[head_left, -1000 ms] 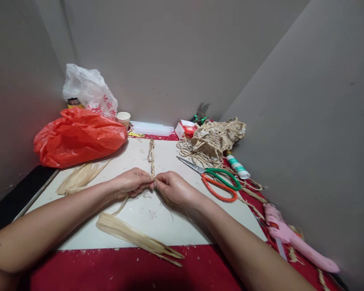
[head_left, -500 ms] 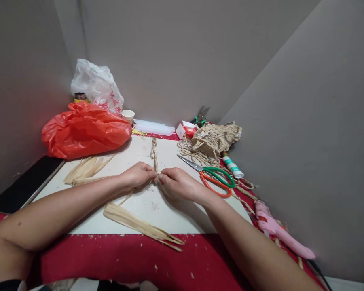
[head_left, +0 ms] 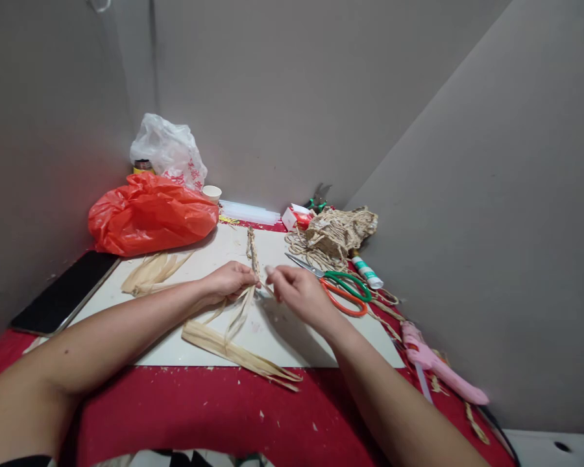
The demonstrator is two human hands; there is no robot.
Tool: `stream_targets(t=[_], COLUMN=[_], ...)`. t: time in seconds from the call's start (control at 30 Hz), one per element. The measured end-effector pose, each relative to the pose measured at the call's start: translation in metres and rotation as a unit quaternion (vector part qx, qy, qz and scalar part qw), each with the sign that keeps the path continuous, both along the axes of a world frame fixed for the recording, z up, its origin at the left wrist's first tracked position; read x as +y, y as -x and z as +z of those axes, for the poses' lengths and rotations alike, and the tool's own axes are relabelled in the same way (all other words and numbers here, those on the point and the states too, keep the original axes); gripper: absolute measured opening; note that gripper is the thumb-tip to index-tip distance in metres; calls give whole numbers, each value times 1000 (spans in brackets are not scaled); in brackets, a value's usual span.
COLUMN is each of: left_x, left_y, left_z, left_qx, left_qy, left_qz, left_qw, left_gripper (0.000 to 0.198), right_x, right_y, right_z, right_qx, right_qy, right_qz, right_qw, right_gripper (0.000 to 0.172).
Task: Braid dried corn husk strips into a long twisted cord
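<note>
A braided cord of pale, dry husk (head_left: 254, 251) runs away from me over the white board (head_left: 224, 250). My left hand (head_left: 231, 281) pinches its near end between thumb and fingers. Loose husk strands (head_left: 241, 311) hang from that end toward me. Just to the right, my right hand (head_left: 296, 292) is curled closed, thumb raised, with a thin strand running from the braid into its fingers. The exact grip there is partly hidden. Flat husk strips (head_left: 224, 345) lie on the board below my hands, and more husk (head_left: 150, 271) lies at left.
Scissors (head_left: 338, 285) with green and orange handles lie right of my right hand. Behind them sits a heap of twisted cord (head_left: 340, 230). A pink glue gun (head_left: 440, 366) rests at right. A red plastic bag (head_left: 153, 217) and a black phone (head_left: 65, 292) are at left.
My right hand has moved slightly right and up, away from the left fingers. Loose strands now show below the braid. The whole view has shifted a little.
</note>
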State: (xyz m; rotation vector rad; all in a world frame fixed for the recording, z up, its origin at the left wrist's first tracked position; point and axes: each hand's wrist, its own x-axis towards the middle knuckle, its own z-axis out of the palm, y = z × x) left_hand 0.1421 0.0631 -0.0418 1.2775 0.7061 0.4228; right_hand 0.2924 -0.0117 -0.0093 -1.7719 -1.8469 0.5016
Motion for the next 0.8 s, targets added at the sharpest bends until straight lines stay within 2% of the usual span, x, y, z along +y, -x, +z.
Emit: stream_targets(t=[0.07, 0.1, 0.17, 0.27, 0.33, 0.43, 0.5, 0.6, 0.67, 0.73, 0.8], left_x=[3, 4, 6, 7, 7, 6, 6, 8, 10, 10, 6], left_y=[2, 2, 3, 3, 3, 4, 5, 8, 10, 11, 11], left_z=[-2, -4, -6, -6, -4, -1, 1, 3, 5, 9, 14], left_qx=[-13, -19, -29, -28, -19, -6, 10, 54, 86, 126, 187], left_qy=[23, 31, 34, 33, 28, 7, -14, -84, -166, -265, -367], left_qz=[-14, -22, -34, -35, -40, -64, -69, -68, -68, -65, -56], left_qw=[1000, 999, 998, 998, 999, 998, 997, 993, 980, 954, 910], left_gripper=[14, 15, 15, 19, 19, 18, 18, 17, 18, 20, 25], right_x=[12, 17, 24, 26, 26, 28, 29, 29, 27, 25, 23], right_y=[-7, -9, -7, -2, -2, -8, -11, -11, -7, -3, 2], right_z=[-5, -10, -23, -40, -45, -44, -41, -37, -35, -36, -39], right_qx=[77, 115, 207, 343, 379, 369, 388, 444, 464, 483, 506], right_qy=[-28, -13, 66, 195, 221, 249, 276, 283, 270, 245, 212], right_qz=[-40, -35, 1, 41, 38, 51, 67, 62, 39, 7, -22], right_qw=[996, 993, 976, 918, 898, 894, 877, 848, 843, 841, 836], right_gripper=[44, 43, 44, 45, 45, 44, 43, 42, 39, 33, 29])
